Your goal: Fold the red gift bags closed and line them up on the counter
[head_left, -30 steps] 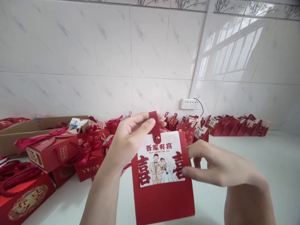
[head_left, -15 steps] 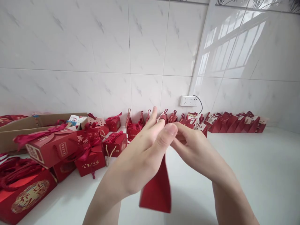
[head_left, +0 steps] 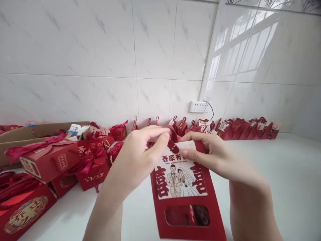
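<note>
I hold a flat red gift bag (head_left: 187, 197) upright in front of me. It carries a white label with a cartoon bride and groom and red characters, and a clear oval window low down shows red items inside. My left hand (head_left: 140, 154) pinches the red strap (head_left: 173, 144) at the bag's top. My right hand (head_left: 208, 150) grips the top right edge, thumb pressed on the label beside the strap.
Several red gift boxes with ribbons (head_left: 50, 160) pile up on the left near an open cardboard box (head_left: 15, 137). A row of small red bags (head_left: 245, 129) lines the tiled wall below a white socket (head_left: 199, 107). White countertop (head_left: 288, 174) lies to the right.
The bag was turned edge-on half a second ago and now faces me again, lower, with its window showing. Both hands have closed in on the strap at the top.
</note>
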A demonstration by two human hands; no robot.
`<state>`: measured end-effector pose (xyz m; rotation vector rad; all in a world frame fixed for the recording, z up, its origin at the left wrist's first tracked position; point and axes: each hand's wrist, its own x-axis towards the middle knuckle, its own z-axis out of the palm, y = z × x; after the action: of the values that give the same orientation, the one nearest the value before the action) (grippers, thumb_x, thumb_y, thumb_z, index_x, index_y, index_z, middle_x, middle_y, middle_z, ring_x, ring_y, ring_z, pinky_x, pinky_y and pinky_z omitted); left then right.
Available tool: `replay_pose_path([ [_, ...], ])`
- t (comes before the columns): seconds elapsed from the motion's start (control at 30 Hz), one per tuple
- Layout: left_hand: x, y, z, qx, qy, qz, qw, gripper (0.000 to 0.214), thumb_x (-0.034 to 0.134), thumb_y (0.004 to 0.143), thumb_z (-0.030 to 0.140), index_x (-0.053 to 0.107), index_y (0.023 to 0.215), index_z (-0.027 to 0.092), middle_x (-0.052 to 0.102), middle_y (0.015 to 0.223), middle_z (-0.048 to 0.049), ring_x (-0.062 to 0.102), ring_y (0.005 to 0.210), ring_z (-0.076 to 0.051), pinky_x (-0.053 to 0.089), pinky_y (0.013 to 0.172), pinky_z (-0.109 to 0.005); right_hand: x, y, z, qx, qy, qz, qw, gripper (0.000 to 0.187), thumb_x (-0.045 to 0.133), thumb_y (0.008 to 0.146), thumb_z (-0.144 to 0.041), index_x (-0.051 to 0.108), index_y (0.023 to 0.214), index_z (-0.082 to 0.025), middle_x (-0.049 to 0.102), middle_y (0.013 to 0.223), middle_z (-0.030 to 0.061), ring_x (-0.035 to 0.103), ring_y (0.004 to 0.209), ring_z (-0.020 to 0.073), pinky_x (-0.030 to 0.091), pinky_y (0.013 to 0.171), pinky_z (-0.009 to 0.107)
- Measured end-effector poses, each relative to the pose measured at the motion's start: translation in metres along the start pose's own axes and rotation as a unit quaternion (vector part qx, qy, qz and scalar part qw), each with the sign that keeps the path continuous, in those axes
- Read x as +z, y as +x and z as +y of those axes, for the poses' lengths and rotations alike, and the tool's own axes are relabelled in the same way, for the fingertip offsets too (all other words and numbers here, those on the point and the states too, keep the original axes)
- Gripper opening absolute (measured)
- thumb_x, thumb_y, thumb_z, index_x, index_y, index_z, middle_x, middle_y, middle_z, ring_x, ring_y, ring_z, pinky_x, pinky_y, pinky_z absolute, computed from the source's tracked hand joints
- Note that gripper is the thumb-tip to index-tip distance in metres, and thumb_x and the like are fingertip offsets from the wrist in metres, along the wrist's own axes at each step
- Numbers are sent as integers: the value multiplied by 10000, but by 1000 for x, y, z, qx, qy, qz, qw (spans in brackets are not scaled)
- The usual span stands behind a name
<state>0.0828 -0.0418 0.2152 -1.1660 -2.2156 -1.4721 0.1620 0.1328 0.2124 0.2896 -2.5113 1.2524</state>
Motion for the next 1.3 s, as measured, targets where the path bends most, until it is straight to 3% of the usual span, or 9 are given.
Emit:
replay_pose_path([
  [0.13, 2, 0, -4, 3, -41, -6, 999, 218, 574, 850, 376, 698, 989, 263, 696, 832, -5, 629, 744, -172, 483, 601, -251, 0, 0, -2, 18, 70, -26, 997, 184, 588, 858, -357, 611, 900, -180, 438, 557, -58, 392, 466, 66, 302, 409, 185],
  [0.27, 3, -1, -2, 11, -34, -10, 999, 171, 581, 845, 389, 677, 874, 250, 620, 643, 11, 561, 559, -135, 394, 456, -229, 2, 1, 1, 25, 82, -17, 996, 226, 594, 851, -386, 609, 927, -174, 498, 599, -30, 468, 512, 92, 361, 433, 196],
  [0.37, 6, 1, 0, 30, -75, 23, 996, 121, 627, 818, 346, 650, 901, 261, 637, 738, 14, 595, 624, -131, 443, 509, -217, 2, 0, 3, 30, 82, -13, 996, 248, 590, 852, -411, 608, 933, -178, 513, 610, -20, 478, 510, 98, 372, 429, 203],
  [0.5, 8, 5, -2, 20, -139, 31, 990, 409, 707, 751, 322, 583, 1140, 308, 651, 835, 16, 637, 746, -151, 504, 632, -233, 3, -2, 0, 34, 81, -23, 996, 200, 593, 850, -381, 603, 876, -184, 473, 566, -36, 453, 483, 91, 365, 414, 197],
  [0.73, 5, 6, -6, -24, -118, -68, 990, 303, 591, 818, 510, 644, 883, 219, 664, 822, -13, 614, 762, -170, 475, 658, -258, 8, -5, -6, 22, 48, -16, 998, 127, 624, 824, -301, 612, 871, -184, 460, 585, -42, 425, 493, 76, 338, 411, 184],
  [0.9, 13, 5, 0, 8, -95, 40, 995, 266, 583, 840, 480, 602, 805, 217, 643, 769, 15, 585, 717, -127, 437, 625, -215, 10, -5, -4, 5, 25, 23, 999, 199, 551, 872, -379, 592, 927, -193, 410, 551, -47, 382, 455, 82, 286, 379, 197],
  [1.03, 19, 3, 5, 49, -74, 114, 990, 228, 591, 854, 417, 572, 745, 217, 604, 672, 43, 545, 604, -90, 398, 547, -192, 12, -8, -4, -73, -11, 83, 994, 146, 534, 893, -297, 497, 1020, -235, 396, 580, -61, 363, 455, 83, 303, 403, 206],
  [1.13, 18, 1, 9, 50, -75, 135, 987, 202, 616, 836, 404, 590, 749, 223, 615, 664, 39, 542, 578, -97, 383, 513, -202, 15, -12, -6, -123, -34, 77, 989, 104, 496, 911, -236, 440, 996, -258, 339, 549, -79, 308, 436, 83, 294, 407, 211],
  [1.3, 13, -3, 16, 36, -72, 135, 988, 203, 652, 803, 393, 614, 712, 215, 596, 605, 27, 515, 523, -110, 357, 460, -220, 19, -18, -9, -149, -87, 88, 981, 50, 450, 925, -205, 456, 930, -254, 282, 532, -77, 249, 426, 81, 264, 393, 215],
])
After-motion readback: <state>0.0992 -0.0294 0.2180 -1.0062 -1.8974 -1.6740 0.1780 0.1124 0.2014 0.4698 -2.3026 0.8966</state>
